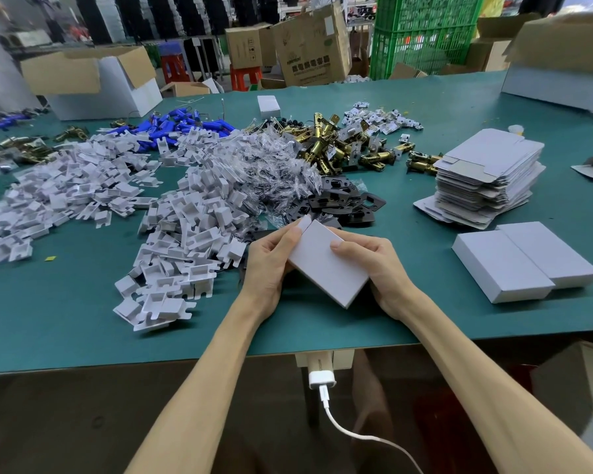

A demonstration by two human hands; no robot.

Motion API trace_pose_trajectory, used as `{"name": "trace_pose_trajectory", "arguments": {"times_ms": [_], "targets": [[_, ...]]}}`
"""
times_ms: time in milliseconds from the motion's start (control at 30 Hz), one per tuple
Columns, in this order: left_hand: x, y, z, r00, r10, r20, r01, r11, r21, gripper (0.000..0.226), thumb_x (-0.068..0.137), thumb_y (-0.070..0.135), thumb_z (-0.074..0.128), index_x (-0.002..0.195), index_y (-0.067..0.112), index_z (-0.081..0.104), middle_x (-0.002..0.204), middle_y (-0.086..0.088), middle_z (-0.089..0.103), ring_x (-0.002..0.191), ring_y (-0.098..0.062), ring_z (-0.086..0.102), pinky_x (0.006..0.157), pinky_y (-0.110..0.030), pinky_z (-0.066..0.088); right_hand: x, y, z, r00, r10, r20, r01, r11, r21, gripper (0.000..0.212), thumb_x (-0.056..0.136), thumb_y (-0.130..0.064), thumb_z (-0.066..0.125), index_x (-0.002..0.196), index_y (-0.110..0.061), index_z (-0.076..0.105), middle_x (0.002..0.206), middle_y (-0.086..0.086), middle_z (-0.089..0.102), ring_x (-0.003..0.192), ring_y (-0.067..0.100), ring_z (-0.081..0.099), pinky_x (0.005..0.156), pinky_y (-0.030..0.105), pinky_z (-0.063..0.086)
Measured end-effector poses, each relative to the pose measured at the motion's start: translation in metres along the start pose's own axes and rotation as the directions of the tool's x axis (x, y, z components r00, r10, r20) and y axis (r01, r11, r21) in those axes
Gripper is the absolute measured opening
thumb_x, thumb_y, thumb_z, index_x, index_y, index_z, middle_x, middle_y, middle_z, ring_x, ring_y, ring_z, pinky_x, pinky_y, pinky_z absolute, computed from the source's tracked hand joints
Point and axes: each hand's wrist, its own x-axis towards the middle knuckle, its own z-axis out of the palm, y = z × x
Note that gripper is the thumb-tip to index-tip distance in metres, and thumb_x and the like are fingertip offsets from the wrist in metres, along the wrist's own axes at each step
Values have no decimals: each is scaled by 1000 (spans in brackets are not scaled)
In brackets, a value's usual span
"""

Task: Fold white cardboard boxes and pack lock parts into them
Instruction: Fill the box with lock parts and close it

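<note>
White cardboard box (326,265) is held just above the tabletop (83,319), near the middle of its front edge. Grip of left hand (271,258): curled round the box's left side, thumb at the far end flap, which looks not fully tucked. Grip of right hand (374,265): pinching the right side, thumb on top. 2 closed boxes (500,265) lie touching toward the right edge. Behind them is a tall stack of flat blanks (486,172), unfolded. Mid-tabletop: piles of white inserts (192,220), brass latches (332,145), black plates (346,200). Judgement: early stage, and most folding and packing remains.
</note>
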Motion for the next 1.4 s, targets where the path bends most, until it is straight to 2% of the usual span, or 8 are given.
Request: {"name": "trace_pose_trajectory", "arguments": {"times_ms": [200, 300, 467, 767, 933, 1067, 1233, 1400], "targets": [[-1, 1, 1, 1000, 2, 13, -2, 1000, 4, 21, 102, 23, 63, 106, 23, 84, 99, -3, 75, 82, -11, 59, 71, -23, 52, 0, 0, -1, 1000, -3, 0, 3, 1000, 2, 29, 92, -25, 68, 120, -25, 77, 102, 9, 77, 80, 17, 69, 68, 20, 54], [-1, 0, 1, 1000, -2, -21, 2, 1000, -4, 21, 102, 20, 63, 103, 21, 84, 98, -4, 74, 83, -14, 58, 70, -24, 52, -1, 0, 0, 1000, -5, 8, 5, 1000, -10, 32, 92, -27, 68, 122, -24, 76, 106, 10, 77, 82, 17, 69, 69, 19, 53], [0, -1, 1, 999, 5, -42, -5, 1000, -2, 21, 103, 20, 62, 113, 18, 81, 99, -3, 76, 84, -14, 59, 71, -25, 53, -1, 0, 1, 1000, -4, 23, 5, 1000, -22, 29, 96, -25, 67, 124, -27, 75, 108, 9, 77, 84, 15, 69, 71, 19, 53], [1, -1, 1, 997, -25, -75, 23, 1000, -16, 28, 105, 23, 59, 125, 9, 74, 109, -13, 73, 95, -24, 59, 86, -42, 50, -1, -1, 2, 1000, 1, 28, 0, 999, -41, 36, 91, -33, 69, 126, -30, 73, 117, 8, 76, 93, 19, 69, 82, 27, 53], [-1, 1, 1, 999, -31, -16, 30, 999, -19, 28, 105, 29, 57, 120, 14, 75, 107, -9, 75, 92, -19, 63, 81, -33, 55, -2, -2, 2, 1000, 2, 1, -2, 1000, -17, 32, 93, -27, 69, 125, -27, 74, 117, 9, 75, 91, 18, 68, 80, 25, 53], [-2, 2, 2, 999, -13, 50, 11, 999, 47, 42, 98, 44, 55, 120, 13, 73, 104, -5, 77, 91, -16, 68, 82, -29, 60, -2, -2, 0, 999, 4, -40, -3, 999, 34, 33, 90, -25, 69, 123, -23, 75, 115, 11, 76, 87, 19, 69, 74, 23, 54], [-3, 4, 3, 995, 18, 97, -26, 996, 86, 40, 100, 49, 49, 125, 27, 72, 118, -4, 76, 103, -16, 68, 91, -31, 58, -2, -2, 0, 999, -13, -48, 15, 999, 34, 29, 93, -24, 68, 120, -27, 77, 109, 8, 77, 85, 17, 69, 71, 21, 55], [-5, 6, 3, 981, 49, 190, -63, 996, 70, 39, 108, 43, 46, 142, 35, 61, 143, 6, 65, 133, -17, 60, 109, -37, 51, -1, -2, 1, 999, -11, -34, 12, 1000, 27, 30, 92, -29, 69, 122, -29, 76, 110, 7, 77, 85, 16, 70, 70, 20, 55]]}}
